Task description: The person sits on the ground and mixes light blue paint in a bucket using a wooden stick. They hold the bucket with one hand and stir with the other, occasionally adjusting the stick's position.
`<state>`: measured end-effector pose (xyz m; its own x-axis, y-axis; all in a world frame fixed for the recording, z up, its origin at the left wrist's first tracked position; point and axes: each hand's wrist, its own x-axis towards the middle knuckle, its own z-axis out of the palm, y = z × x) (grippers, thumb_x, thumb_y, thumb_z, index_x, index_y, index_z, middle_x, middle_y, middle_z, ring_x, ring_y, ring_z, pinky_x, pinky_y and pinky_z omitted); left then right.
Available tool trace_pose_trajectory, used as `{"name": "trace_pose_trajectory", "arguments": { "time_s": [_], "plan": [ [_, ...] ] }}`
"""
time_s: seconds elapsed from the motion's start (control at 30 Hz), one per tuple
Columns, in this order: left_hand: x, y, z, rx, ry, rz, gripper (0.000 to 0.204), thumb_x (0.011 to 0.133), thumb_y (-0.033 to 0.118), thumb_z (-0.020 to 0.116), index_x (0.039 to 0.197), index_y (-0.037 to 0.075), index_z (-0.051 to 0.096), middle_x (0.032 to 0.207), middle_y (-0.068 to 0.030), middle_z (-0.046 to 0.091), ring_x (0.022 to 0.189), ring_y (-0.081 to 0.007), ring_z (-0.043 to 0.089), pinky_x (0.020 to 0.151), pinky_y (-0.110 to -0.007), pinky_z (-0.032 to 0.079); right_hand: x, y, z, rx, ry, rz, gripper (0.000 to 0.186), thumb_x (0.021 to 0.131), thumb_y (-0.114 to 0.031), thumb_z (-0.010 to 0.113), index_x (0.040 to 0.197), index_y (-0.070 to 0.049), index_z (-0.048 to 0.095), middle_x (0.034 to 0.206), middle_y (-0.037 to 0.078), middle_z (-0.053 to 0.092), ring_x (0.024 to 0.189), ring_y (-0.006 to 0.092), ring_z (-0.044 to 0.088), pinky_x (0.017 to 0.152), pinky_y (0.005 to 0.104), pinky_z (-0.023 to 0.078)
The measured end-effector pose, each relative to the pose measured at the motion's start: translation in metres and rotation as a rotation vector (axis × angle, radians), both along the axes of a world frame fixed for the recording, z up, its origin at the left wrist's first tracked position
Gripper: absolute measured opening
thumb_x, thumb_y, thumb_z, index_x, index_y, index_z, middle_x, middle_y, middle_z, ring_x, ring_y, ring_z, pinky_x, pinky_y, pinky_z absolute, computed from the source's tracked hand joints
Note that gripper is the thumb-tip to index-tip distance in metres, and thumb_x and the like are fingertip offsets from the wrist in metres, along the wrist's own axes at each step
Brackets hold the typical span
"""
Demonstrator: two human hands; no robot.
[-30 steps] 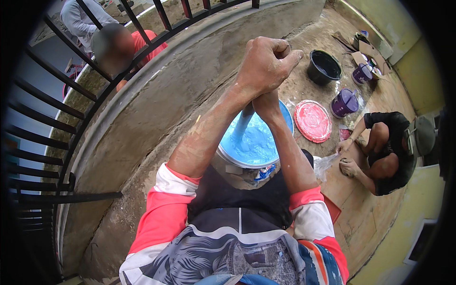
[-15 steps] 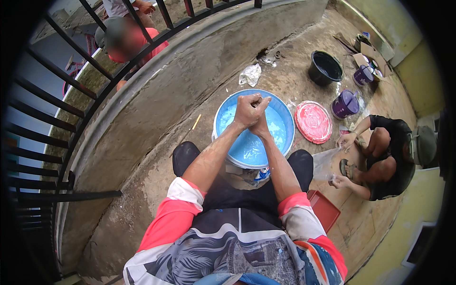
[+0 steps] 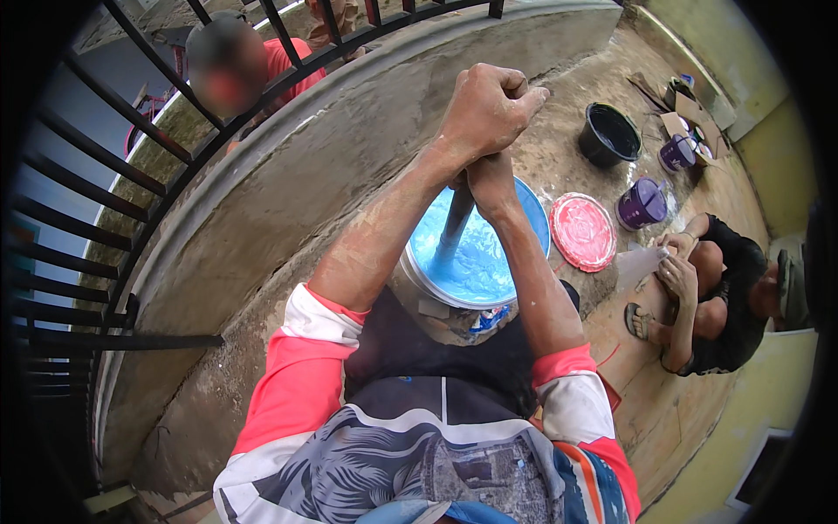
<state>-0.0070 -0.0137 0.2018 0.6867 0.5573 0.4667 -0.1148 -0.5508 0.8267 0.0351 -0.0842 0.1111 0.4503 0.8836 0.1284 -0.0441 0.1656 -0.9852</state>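
My left hand [image 3: 486, 110] is closed around the top of a thick dark stick [image 3: 456, 223], above my right hand [image 3: 491, 182], which grips it just below. The stick stands in a white bucket [image 3: 524, 262] of bright blue paint [image 3: 476, 266], between my legs. Dried pale smears coat both forearms. A round pink lid [image 3: 583, 230] smeared with white lies right of the bucket.
Fence railing [image 3: 113, 219] on a low concrete wall [image 3: 262, 236] curves along the left, a person [image 3: 288, 70] beyond it. A crouching co-worker [image 3: 733, 341] at right holds clear plastic [image 3: 640, 268]. Purple pails [image 3: 640, 205], a black bucket [image 3: 609, 135] and cardboard [image 3: 705, 131] stand behind.
My hands dipped low over the bucket half a second ago and are now raised again, exposing the stick. The co-worker's hands have come together higher up with the plastic.
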Motion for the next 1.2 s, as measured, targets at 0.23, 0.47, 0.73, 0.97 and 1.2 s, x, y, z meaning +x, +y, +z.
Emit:
{"name": "trace_pose_trajectory", "arguments": {
  "time_s": [0.23,0.47,0.73,0.97,1.2],
  "plan": [
    [-0.005,0.0,0.006,0.232,-0.187,0.04,0.034,0.087,0.023,0.072,0.064,-0.001,0.062,0.049,-0.0045,0.048,0.048,-0.0071,0.04,0.045,-0.03,0.034,0.005,0.023,-0.003,0.138,-0.427,-0.153,0.034,0.096,-0.015,0.062,0.124,0.002,0.053,0.116,0.008,0.057,0.107,0.017,0.054,0.089,0.0338,0.047],
    [-0.005,0.002,-0.118,0.029,-0.274,0.069,0.035,0.086,0.019,0.074,0.063,-0.003,0.059,0.051,-0.0122,0.049,0.047,-0.011,0.04,0.046,-0.033,0.035,0.04,0.028,-0.124,0.241,-0.346,0.022,0.047,0.082,-0.009,0.074,0.121,-0.002,0.049,0.117,0.01,0.054,0.111,0.0214,0.053,0.095,0.0367,0.046],
    [-0.001,-0.031,-0.218,-0.343,-0.136,0.102,0.037,0.086,0.019,0.074,0.062,-0.004,0.057,0.049,-0.0113,0.045,0.048,-0.0111,0.038,0.046,-0.035,0.034,0.031,-0.034,-0.181,-0.197,-0.586,-0.039,0.035,0.08,-0.009,0.068,0.112,0.0,0.058,0.103,0.02,0.066,0.103,0.0364,0.063,0.083,0.0425,0.051],
    [0.001,-0.031,-0.16,-0.143,0.123,0.036,0.036,0.084,0.022,0.075,0.062,-0.003,0.062,0.051,-0.0088,0.053,0.051,-0.0101,0.047,0.048,-0.034,0.037,0.01,-0.039,-0.174,-0.222,-0.23,-0.133,0.044,0.087,-0.007,0.066,0.128,-0.002,0.049,0.121,0.01,0.056,0.111,0.0193,0.056,0.092,0.0358,0.049],
    [0.002,-0.042,-0.099,0.093,-0.088,0.031,0.034,0.083,0.018,0.076,0.061,-0.002,0.06,0.051,-0.0124,0.052,0.045,-0.0145,0.044,0.046,-0.034,0.035,0.016,-0.01,-0.161,0.144,-0.358,-0.247,0.034,0.089,-0.012,0.068,0.119,-0.002,0.056,0.115,0.008,0.061,0.105,0.0205,0.06,0.09,0.0356,0.049]
  ]
}}
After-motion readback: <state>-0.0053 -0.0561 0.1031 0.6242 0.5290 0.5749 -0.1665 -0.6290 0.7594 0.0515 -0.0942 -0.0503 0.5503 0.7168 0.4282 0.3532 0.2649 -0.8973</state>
